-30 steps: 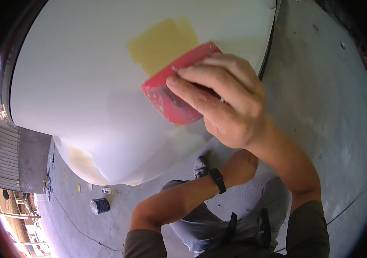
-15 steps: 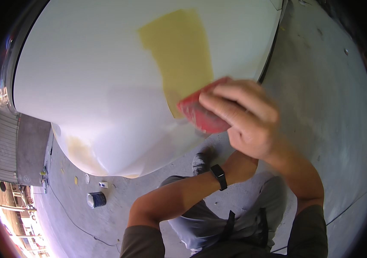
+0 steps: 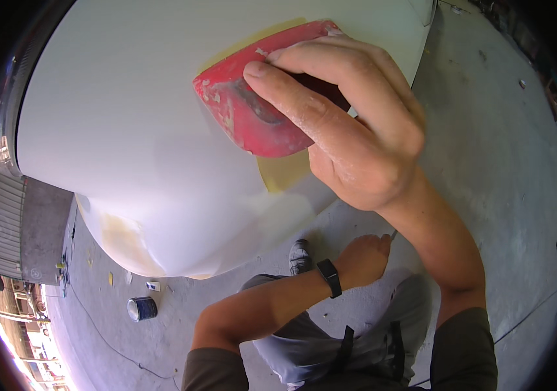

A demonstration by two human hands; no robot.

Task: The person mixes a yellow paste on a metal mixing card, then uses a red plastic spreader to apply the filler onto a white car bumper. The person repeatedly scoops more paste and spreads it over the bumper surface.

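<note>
My right hand (image 3: 363, 124) pinches a red plastic filler spreader (image 3: 246, 127), thumb on the near face, fingers behind it. Dried smears mark the spreader. Its long edge lies at the upper end of a yellow filler patch (image 3: 281, 174) on the white car body panel (image 3: 128, 98); most of the patch is hidden behind the spreader and hand. Below my right forearm, my left hand (image 3: 364, 259) is closed in a fist. A thin dark piece sticks out beside its fingers, too small to name.
A second yellowish patch (image 3: 122, 238) shows on the panel's lower left curve. On the concrete floor (image 3: 500, 163) stand a dark can (image 3: 142, 309) and a small white box (image 3: 154, 286). A thin cable (image 3: 112, 348) runs along the floor at left. My shoe (image 3: 300, 256) is below the panel.
My right hand has carried the spreader up and leftward over the yellow patch, from its lower end to its upper end. My left hand, partly hidden before, now shows more fully.
</note>
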